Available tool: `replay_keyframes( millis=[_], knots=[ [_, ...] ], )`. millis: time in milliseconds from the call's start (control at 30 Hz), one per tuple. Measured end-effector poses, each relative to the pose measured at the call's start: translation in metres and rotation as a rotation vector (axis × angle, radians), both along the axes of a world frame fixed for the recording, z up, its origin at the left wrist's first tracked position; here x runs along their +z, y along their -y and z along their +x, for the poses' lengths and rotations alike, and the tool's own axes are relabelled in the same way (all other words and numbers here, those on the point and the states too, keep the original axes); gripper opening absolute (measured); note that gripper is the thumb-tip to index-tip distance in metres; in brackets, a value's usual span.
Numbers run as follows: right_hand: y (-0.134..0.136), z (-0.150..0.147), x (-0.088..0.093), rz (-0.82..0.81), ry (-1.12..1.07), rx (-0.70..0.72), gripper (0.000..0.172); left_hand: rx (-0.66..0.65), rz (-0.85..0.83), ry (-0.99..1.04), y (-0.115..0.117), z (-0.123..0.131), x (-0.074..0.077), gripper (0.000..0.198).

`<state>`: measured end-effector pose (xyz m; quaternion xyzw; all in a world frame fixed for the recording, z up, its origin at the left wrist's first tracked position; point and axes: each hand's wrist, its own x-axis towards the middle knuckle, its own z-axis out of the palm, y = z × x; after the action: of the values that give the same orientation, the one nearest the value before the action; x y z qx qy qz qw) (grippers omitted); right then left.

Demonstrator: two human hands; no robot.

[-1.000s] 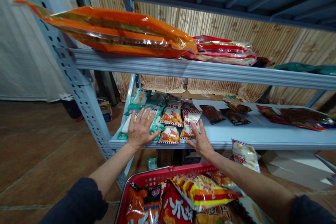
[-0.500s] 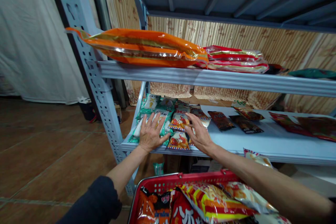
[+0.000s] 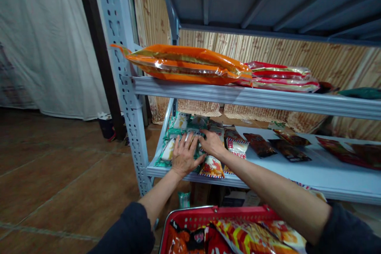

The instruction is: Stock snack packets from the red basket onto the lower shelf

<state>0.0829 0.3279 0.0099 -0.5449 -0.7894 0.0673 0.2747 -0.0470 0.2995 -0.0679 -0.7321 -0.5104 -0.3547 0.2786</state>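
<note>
My left hand (image 3: 185,156) rests palm down on the green-and-white snack bags (image 3: 168,151) at the left end of the lower shelf, its fingers stretched out and the thumb apart. Close beside it, my right hand (image 3: 212,144) reaches leftward, fingertips on the upper part of a green bag under both hands. Its fingers are loosely bent, and part of them is hard to see. Right of the green ones lie red-and-white snack bags (image 3: 212,166), (image 3: 237,147) partly covered by my right hand and forearm.
A red basket (image 3: 238,211) with several snack bags stands below the shelf edge. Brown packets (image 3: 259,145) lie farther right on the lower shelf (image 3: 276,174). A large orange bag (image 3: 190,63) lies on the shelf above. The perforated upright (image 3: 131,127) stands at left.
My right hand has moved left from the red-and-white bags onto the green bags beside my left hand. The left hand stays on the green bags. The view has shifted slightly.
</note>
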Motion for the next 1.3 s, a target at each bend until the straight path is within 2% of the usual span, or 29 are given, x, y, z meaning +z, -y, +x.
replay_keyframes(
  millis=[500, 867, 1133, 1233, 1300],
  knots=[
    [-0.041, -0.009, 0.013, -0.012, 0.159, -0.051, 0.031, -0.006, -0.043, -0.017, 0.001, 0.003, 0.012, 0.072],
    [-0.058, -0.017, 0.015, 0.085, 0.248, -0.01, 0.039, 0.004, -0.021, -0.009, -0.012, 0.006, 0.016, 0.063],
    [-0.075, -0.033, 0.011, 0.061, 0.318, 0.127, 0.037, -0.028, -0.041, -0.007, -0.001, 0.003, 0.015, 0.067],
    [-0.082, -0.034, 0.005, 0.039, 0.367, 0.186, 0.036, -0.041, -0.032, -0.025, 0.011, -0.007, 0.009, 0.065],
    [-0.085, -0.033, 0.0, 0.013, 0.359, 0.189, 0.043, -0.028, -0.01, -0.024, 0.021, -0.017, 0.002, 0.064]
  ],
)
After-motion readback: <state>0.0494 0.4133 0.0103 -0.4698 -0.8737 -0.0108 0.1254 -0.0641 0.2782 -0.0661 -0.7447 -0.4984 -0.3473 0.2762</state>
